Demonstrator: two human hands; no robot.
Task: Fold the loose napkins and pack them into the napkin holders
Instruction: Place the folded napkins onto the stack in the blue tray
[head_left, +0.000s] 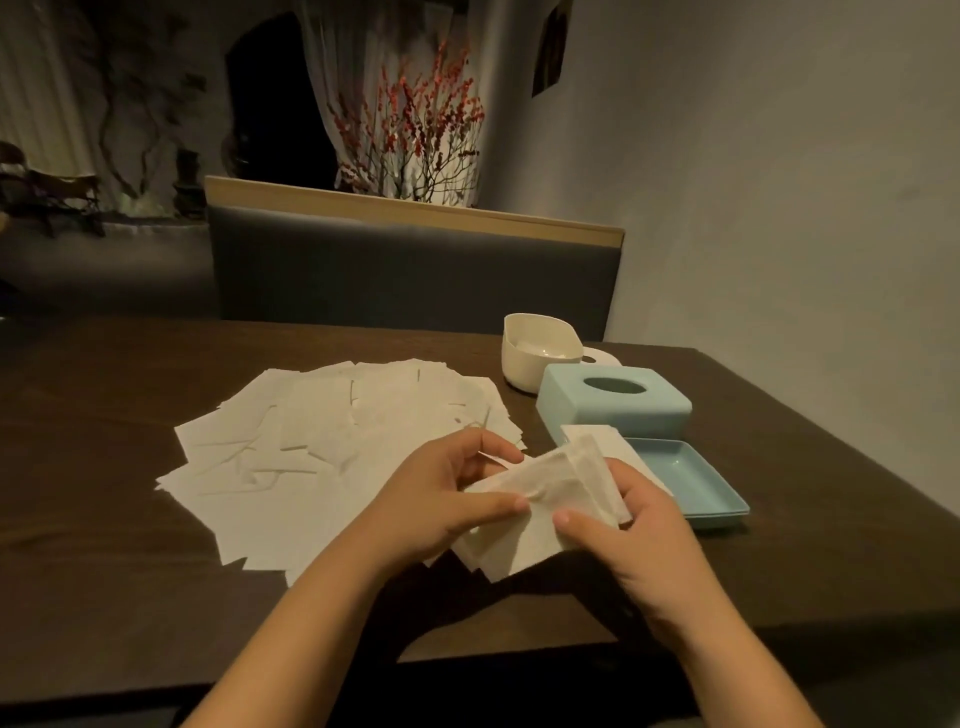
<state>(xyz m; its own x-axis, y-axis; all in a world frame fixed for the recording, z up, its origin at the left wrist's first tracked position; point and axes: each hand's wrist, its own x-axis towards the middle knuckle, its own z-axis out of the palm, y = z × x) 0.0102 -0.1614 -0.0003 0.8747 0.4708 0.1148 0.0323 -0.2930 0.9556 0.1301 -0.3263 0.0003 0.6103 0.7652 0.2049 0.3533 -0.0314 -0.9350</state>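
The left hand (447, 493) pinches the near-left edge of the napkin (540, 499) between thumb and curled fingers. The right hand (639, 519) grips the napkin's right end, thumb on top and fingers wrapped beneath. The napkin is held just above the table (104, 519), partly folded, with one flap standing up at its right end.

Recommended procedure for the fold, judged from this position:
- Bring the raised flap over until its edges meet the lower layer; align corners before pressing.
- Keep both thumbs on top to run the crease flat; thin paper probably tears if pulled apart.
- Avoid dragging the loose sheets below.

The loose napkin pile (322, 447) lies spread on the table, left of and beneath the hands. The blue holder lid (613, 402), with an oval slot, sits to the right, and the blue holder tray (691, 483) lies just before it with a folded napkin (592, 434) on its near-left corner. The white holder (540, 356) stands open behind the lid.
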